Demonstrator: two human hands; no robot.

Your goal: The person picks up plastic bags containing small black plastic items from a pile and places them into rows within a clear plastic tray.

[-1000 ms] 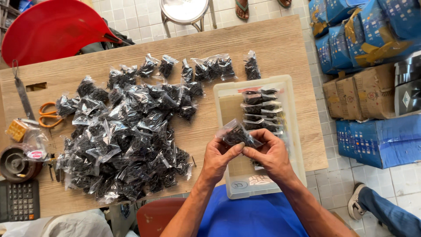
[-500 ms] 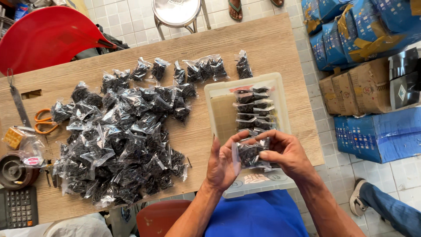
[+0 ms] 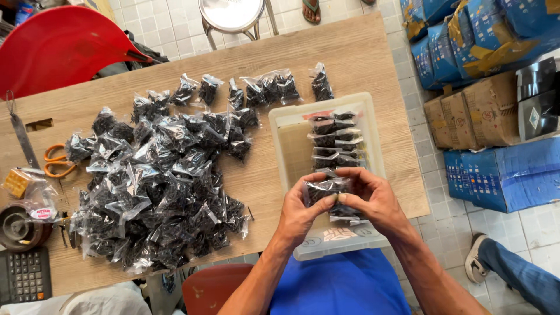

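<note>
Both my hands hold one small clear bag of black parts (image 3: 324,189) over the near half of a translucent plastic bin (image 3: 287,149). My left hand (image 3: 301,210) grips its left side, my right hand (image 3: 376,198) its right side. Inside the bin a row of several filled bags (image 3: 333,140) lies stacked toward the far end. A large heap of the same small bags (image 3: 157,186) covers the wooden table (image 3: 350,52) left of the bin.
Orange-handled scissors (image 3: 52,161), a tape roll (image 3: 14,224) and a calculator (image 3: 23,274) lie at the left edge. A red chair (image 3: 58,46) and a stool (image 3: 233,14) stand beyond the table. Blue and brown cartons (image 3: 484,116) are stacked at right. Another person's leg (image 3: 513,271) shows at bottom right.
My hands have carried the bag from the bin's left rim to over the bin, lowering it toward the row of bags inside.
</note>
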